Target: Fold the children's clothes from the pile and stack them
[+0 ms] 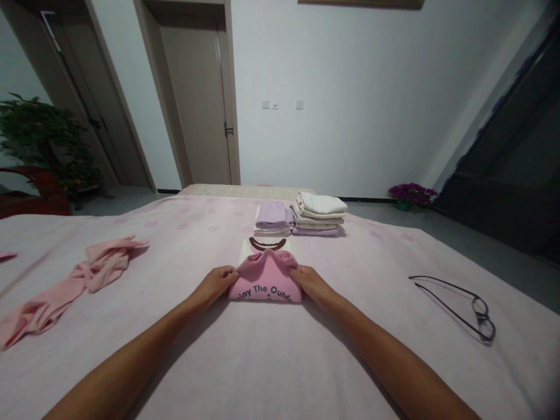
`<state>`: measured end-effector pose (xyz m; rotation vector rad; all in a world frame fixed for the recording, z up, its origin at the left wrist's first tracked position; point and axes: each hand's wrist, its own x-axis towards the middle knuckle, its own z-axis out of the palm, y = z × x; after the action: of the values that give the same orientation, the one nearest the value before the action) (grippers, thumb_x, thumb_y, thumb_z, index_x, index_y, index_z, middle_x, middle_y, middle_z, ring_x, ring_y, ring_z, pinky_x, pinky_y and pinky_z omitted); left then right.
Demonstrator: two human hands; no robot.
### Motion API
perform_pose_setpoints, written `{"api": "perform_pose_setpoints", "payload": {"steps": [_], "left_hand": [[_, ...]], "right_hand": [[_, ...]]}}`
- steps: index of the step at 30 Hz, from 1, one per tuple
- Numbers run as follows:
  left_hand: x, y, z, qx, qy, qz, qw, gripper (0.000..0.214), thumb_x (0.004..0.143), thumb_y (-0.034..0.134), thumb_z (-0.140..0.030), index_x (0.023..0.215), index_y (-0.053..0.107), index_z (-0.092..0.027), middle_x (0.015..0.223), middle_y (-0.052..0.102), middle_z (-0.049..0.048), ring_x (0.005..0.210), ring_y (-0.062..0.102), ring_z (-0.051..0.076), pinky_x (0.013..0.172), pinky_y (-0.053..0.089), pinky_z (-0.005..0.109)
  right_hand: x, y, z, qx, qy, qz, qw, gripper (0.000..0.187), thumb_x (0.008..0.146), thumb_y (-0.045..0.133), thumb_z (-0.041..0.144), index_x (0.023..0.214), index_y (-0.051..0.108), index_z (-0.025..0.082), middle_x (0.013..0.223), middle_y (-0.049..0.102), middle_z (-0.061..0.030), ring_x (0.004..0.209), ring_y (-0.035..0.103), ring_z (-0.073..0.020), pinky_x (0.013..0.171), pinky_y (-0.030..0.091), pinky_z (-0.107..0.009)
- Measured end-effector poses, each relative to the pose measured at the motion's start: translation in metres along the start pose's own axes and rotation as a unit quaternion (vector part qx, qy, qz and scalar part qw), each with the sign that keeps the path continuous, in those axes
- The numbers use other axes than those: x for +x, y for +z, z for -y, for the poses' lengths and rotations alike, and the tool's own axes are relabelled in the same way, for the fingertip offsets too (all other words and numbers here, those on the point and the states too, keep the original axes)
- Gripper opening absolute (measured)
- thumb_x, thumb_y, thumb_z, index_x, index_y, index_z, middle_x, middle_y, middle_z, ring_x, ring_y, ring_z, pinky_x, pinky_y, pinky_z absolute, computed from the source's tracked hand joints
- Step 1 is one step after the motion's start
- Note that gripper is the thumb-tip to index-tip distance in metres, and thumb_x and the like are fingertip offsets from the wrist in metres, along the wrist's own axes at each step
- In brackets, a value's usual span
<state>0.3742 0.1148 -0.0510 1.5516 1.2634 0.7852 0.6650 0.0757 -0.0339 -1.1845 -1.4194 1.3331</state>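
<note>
A pink T-shirt (265,280) with dark lettering lies partly folded on the bed in front of me, its cream top and dark collar showing behind the fold. My left hand (217,281) grips its left edge with curled fingers. My right hand (308,281) grips its right edge the same way. Both forearms stretch forward over the pink bedspread (271,361).
Behind the shirt stand a folded lilac pile (273,218) and a taller cream and white stack (318,214). A crumpled pink garment (74,280) lies at left, a black clothes hanger (459,303) at right. Doors, a potted plant (39,140) and purple flowers (411,193) ring the room.
</note>
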Motion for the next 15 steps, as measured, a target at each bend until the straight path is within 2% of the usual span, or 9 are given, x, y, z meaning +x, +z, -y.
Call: {"api": "perform_pose_setpoints", "payload": {"steps": [2, 5, 8, 12, 15], "left_hand": [[0.012, -0.001, 0.006, -0.002, -0.039, 0.012, 0.999, 0.054, 0.072, 0.064, -0.07, 0.072, 0.058, -0.017, 0.055, 0.053, -0.0019, 0.046, 0.042, 0.011, 0.046, 0.027, 0.024], [0.017, -0.002, 0.012, 0.026, -0.051, 0.011, 0.998, 0.054, 0.074, 0.059, -0.071, 0.07, 0.056, -0.018, 0.054, 0.052, -0.0021, 0.045, 0.043, 0.012, 0.046, 0.026, 0.024], [0.01, 0.001, 0.011, 0.054, -0.028, -0.029, 0.998, 0.048, 0.079, 0.056, -0.066, 0.07, 0.056, -0.018, 0.055, 0.052, -0.0023, 0.048, 0.044, 0.012, 0.048, 0.028, 0.024], [-0.004, 0.005, 0.006, 0.13, 0.017, -0.088, 0.987, 0.04, 0.085, 0.05, -0.054, 0.066, 0.055, -0.019, 0.06, 0.057, -0.0005, 0.056, 0.05, 0.015, 0.054, 0.032, 0.025], [-0.013, 0.001, -0.003, 0.236, 0.021, -0.091, 0.967, 0.035, 0.087, 0.048, -0.046, 0.067, 0.059, -0.02, 0.07, 0.066, 0.0025, 0.067, 0.058, 0.018, 0.06, 0.036, 0.027]], "right_hand": [[0.009, -0.001, -0.006, 0.024, 0.012, -0.018, 0.999, 0.05, 0.079, 0.069, 0.06, 0.088, 0.07, 0.011, 0.077, 0.07, -0.0073, 0.066, 0.058, -0.0174, 0.062, 0.043, -0.029], [0.015, -0.004, -0.013, 0.018, 0.011, -0.061, 0.998, 0.044, 0.079, 0.068, 0.054, 0.088, 0.069, 0.011, 0.075, 0.069, -0.0062, 0.063, 0.056, -0.0162, 0.059, 0.041, -0.028], [0.017, -0.004, -0.017, 0.01, -0.012, -0.103, 0.995, 0.038, 0.081, 0.063, 0.044, 0.1, 0.07, 0.011, 0.085, 0.072, -0.0072, 0.071, 0.061, -0.0187, 0.063, 0.045, -0.029], [0.021, -0.002, -0.021, -0.023, -0.065, -0.125, 0.99, 0.043, 0.083, 0.058, 0.039, 0.115, 0.07, 0.013, 0.107, 0.074, -0.0096, 0.092, 0.065, -0.0239, 0.079, 0.052, -0.034], [0.025, -0.005, -0.022, -0.094, -0.065, -0.123, 0.986, 0.044, 0.084, 0.056, 0.035, 0.12, 0.069, 0.013, 0.105, 0.074, -0.0098, 0.093, 0.066, -0.0248, 0.082, 0.053, -0.036]]}}
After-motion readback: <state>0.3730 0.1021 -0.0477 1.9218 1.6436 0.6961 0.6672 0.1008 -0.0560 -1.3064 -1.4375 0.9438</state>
